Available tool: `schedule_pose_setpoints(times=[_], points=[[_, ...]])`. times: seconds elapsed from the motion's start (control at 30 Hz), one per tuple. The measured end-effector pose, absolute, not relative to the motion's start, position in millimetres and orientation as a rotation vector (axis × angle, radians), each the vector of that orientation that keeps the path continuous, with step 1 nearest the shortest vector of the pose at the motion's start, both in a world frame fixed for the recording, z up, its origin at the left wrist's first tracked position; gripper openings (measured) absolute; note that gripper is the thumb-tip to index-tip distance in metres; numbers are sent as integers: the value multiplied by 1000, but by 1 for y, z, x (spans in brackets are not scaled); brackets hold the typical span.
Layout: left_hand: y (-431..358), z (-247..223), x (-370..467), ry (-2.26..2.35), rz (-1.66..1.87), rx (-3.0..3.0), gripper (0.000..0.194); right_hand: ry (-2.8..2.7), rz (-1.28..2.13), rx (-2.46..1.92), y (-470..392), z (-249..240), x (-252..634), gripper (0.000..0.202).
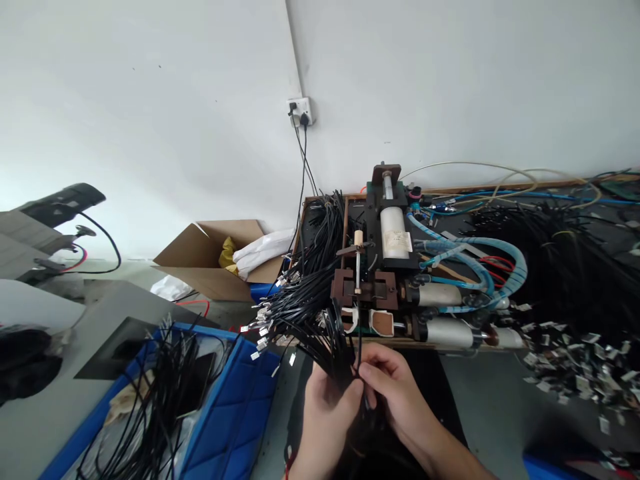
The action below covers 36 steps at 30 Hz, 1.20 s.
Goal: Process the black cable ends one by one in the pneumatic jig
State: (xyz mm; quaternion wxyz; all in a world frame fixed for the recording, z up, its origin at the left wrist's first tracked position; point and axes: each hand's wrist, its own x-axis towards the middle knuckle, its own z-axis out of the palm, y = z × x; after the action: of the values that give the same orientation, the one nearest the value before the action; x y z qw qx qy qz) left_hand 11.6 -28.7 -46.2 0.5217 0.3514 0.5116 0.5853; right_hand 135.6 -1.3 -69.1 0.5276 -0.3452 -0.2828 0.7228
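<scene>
My left hand [327, 408] is wrapped round a bundle of black cables [320, 350] at the bottom middle, below the bench edge. Close beside it on the right, my right hand [387, 381] pinches a single black cable [359, 340] between thumb and fingers. That cable stands upright in front of a machine [367, 288] with brown metal blocks and a rod. More black cables with pale tagged ends [315, 280] lie on the bench left of the machine.
A blue crate [233, 407] with loose cables stands lower left, behind it an open cardboard box [215, 277]. Metal cylinders [445, 331] and blue hoses [515, 267] extend right of the machine. A large cable pile [560, 267] covers the bench's right side.
</scene>
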Motion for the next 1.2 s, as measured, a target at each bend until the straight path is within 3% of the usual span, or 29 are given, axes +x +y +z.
schedule_pose_setpoints(times=[0.27, 1.2], points=[[-23, -54, 14, 974, 1434, 677, 32, -369, 1988, -611, 6, -90, 124, 38], [-20, -54, 16, 875, 1466, 670, 16, -450, 1957, -738, 13, -91, 129, 35]])
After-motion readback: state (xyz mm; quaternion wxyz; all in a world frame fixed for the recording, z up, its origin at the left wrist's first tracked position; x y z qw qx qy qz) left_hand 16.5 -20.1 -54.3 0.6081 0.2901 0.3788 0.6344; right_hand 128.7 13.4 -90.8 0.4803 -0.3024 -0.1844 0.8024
